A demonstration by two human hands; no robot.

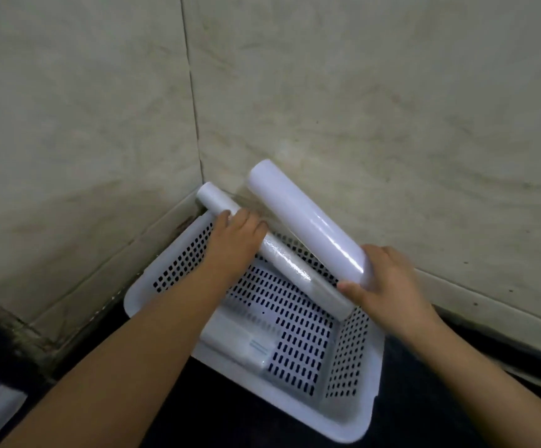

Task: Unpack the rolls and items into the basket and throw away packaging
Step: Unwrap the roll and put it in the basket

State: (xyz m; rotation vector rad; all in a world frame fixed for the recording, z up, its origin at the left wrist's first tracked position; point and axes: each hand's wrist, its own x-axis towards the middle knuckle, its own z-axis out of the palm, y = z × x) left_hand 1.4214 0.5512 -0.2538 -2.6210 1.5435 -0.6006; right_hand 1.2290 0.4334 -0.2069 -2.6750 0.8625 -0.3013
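From the head camera I look down into a corner where two pale marbled wall tiles (359,92) meet, with a white perforated basket (353,428) sitting on a dark counter (198,425) in the lower middle of the frame. My left hand (233,240) sits at frame centre, fingers curled down over the upper part of a thin white roll (282,253). That thin roll runs diagonally from the wall corner at upper left down toward the basket's right wall, its lower stretch lying across the far side of the basket; I cannot tell whether the hand truly grips it or only presses on it. My right hand (382,279) is right of centre, wrapped around the lower end of a thick white roll (307,221) — thumb underneath, fingers behind, a closed hold. The thick roll is glossy, tilted up and to the left, its free end near the wall above the thin roll's upper end. The two rolls lie nearly parallel, just beside each other — the thick one above and to the right. In the basket's lower left part lies a flat white packet (240,337) with a small bluish mark, resting on the perforated floor. A blurred pale object shows at the bottom left edge; I cannot make it out.
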